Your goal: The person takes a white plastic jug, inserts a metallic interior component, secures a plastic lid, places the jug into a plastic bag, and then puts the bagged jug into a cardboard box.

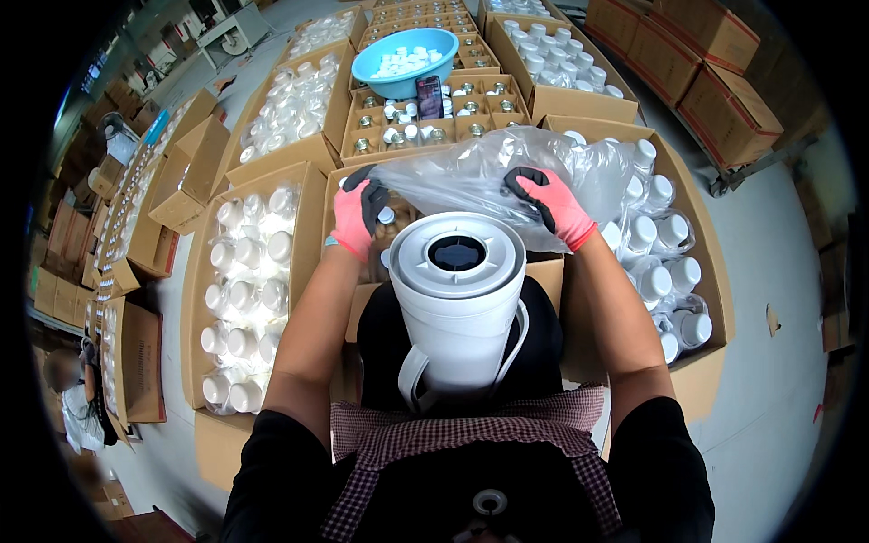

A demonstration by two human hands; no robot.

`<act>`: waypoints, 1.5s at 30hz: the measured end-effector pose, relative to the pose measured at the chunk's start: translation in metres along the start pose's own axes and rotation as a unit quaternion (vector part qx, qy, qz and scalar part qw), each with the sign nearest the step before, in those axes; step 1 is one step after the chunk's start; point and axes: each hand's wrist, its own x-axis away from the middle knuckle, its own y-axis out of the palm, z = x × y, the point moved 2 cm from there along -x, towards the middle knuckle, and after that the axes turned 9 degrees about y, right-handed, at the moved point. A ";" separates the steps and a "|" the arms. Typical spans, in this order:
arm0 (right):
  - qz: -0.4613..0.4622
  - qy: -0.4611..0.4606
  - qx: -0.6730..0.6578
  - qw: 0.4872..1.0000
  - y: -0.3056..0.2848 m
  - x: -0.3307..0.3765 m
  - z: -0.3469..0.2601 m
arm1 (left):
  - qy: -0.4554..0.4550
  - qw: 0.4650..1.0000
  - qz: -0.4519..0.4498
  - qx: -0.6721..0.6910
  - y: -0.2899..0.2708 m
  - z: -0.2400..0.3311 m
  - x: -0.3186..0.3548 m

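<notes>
A clear plastic bag (pixel 453 176) is stretched between my hands above an open carton. My left hand (pixel 360 213), in a pink and dark grey glove, is closed on the bag's left end. My right hand (pixel 552 204), gloved alike, pinches the bag farther along; the rest of it trails over the right carton. Below the bag stands a white plastic canister (pixel 460 335) with side handles and a round dark opening on top, in front of my lap and touched by neither hand. White-capped bottles (pixel 386 215) show partly under the bag, beside my left hand.
Open cartons of white-capped bottles flank me at left (pixel 303 195) and right (pixel 715 312). Ahead, a blue basin (pixel 367 71) of white caps and an upright phone (pixel 429 98) rest on divided cartons. A cart (pixel 715 176) bears stacked boxes. At far left is another person (pixel 86 398).
</notes>
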 end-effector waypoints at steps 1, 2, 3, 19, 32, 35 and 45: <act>-0.054 0.011 0.079 0.995 -0.008 0.008 0.011 | -0.038 0.994 -0.013 0.102 0.011 0.012 0.013; -0.111 0.018 0.159 0.981 -0.012 0.014 0.018 | -0.062 0.984 -0.023 0.163 0.019 0.026 0.027; -0.085 0.012 0.165 0.983 -0.008 0.024 0.018 | -0.060 0.985 -0.035 0.156 0.023 0.039 0.040; 0.199 -0.180 0.166 0.949 0.048 0.088 0.151 | 0.270 0.834 -0.360 -0.320 0.063 0.235 0.155; 0.041 -0.201 0.547 0.812 0.117 0.229 0.129 | 0.097 0.846 -0.434 -0.293 -0.039 0.193 0.237; 0.042 -0.153 0.538 0.828 0.109 0.242 0.167 | 0.045 0.835 -0.461 -0.298 -0.055 0.176 0.268; 0.136 -0.164 0.489 0.846 0.124 0.187 0.119 | -0.147 0.974 -0.094 -0.142 0.011 0.135 0.255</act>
